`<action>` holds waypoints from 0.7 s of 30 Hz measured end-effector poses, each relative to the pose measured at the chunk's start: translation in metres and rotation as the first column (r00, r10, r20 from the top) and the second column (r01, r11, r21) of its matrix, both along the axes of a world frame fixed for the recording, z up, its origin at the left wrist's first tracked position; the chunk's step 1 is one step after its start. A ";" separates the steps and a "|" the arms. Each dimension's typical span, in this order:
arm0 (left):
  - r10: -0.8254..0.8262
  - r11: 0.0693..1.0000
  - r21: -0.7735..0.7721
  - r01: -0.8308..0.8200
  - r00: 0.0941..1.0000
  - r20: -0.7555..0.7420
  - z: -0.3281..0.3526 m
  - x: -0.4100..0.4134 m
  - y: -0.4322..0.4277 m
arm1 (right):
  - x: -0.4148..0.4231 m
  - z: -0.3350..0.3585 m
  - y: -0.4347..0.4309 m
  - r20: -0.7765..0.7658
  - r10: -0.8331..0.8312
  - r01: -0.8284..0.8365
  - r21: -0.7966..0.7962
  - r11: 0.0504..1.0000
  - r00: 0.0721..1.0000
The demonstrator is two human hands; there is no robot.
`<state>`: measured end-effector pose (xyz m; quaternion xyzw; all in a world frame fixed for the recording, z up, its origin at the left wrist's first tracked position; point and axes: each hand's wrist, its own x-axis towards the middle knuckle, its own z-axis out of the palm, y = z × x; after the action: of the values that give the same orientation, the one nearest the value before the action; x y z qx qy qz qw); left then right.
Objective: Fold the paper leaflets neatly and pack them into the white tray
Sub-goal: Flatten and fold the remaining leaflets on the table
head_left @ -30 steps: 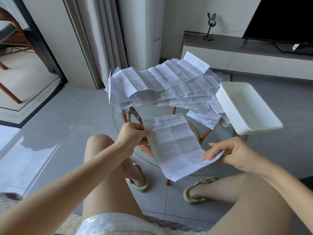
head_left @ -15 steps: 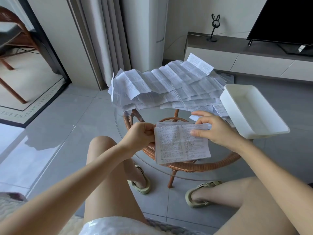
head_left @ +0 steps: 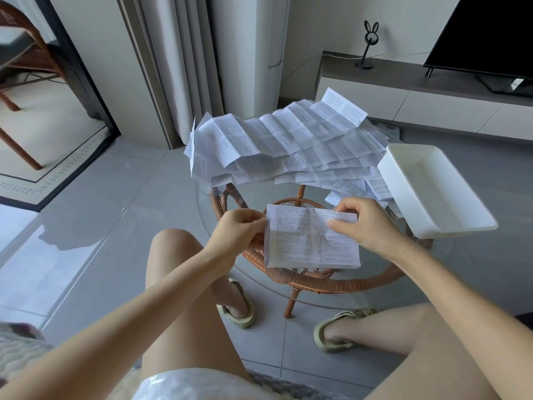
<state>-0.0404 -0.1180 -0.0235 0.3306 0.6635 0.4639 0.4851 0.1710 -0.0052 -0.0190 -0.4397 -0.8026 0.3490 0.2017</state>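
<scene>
A printed paper leaflet point(head_left: 302, 241), folded in half, is held above the near part of a round glass table point(head_left: 375, 287). My left hand point(head_left: 239, 232) pinches its left edge. My right hand point(head_left: 363, 223) pinches its upper right corner between thumb and fingers. A big heap of unfolded creased leaflets point(head_left: 277, 145) covers the far side of the table. The white tray point(head_left: 432, 192) sits at the table's right edge and looks empty; a few small folded leaflets point(head_left: 357, 186) lie beside its left wall.
The glass top rests on a rattan frame point(head_left: 317, 281). My bare legs and sandalled feet point(head_left: 236, 310) sit under the near rim. A TV point(head_left: 490, 33) on a low cabinet stands at the back right, and a curtain point(head_left: 178, 67) hangs behind the table.
The long leaflet was folded in half: my right hand brought its lower end up to the top edge. Both hands now pinch the folded sheet.
</scene>
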 end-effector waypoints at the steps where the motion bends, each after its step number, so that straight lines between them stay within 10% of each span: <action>1: 0.045 0.999 0.004 -0.045 0.994 -0.102 -0.002 0.002 -0.001 | -0.001 -0.003 0.000 0.031 -0.007 0.006 0.020 1.000 0.999; 4: 0.132 0.976 0.213 0.038 0.675 -0.726 -0.009 0.012 -0.012 | -0.003 -0.013 -0.001 0.102 -0.027 0.020 0.068 0.997 0.994; 6: 0.104 0.899 0.294 0.324 0.493 -0.864 -0.013 0.027 -0.020 | -0.004 -0.020 -0.002 0.130 -0.051 0.038 0.099 0.994 0.990; 14: -0.448 0.858 -0.382 0.344 0.138 -0.883 -0.018 0.075 -0.004 | 0.003 -0.033 -0.007 0.204 -0.054 0.033 0.104 0.994 0.977; 21: -0.473 0.813 -0.398 0.426 0.084 -0.877 -0.027 0.069 -0.013 | 0.003 -0.033 -0.007 0.190 -0.024 0.003 0.111 0.994 0.982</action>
<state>0.0290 -0.1309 -0.0509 0.7165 0.6894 -0.0196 0.1044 0.1744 -0.0124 -0.0517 -0.4646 -0.8334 0.2590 0.1501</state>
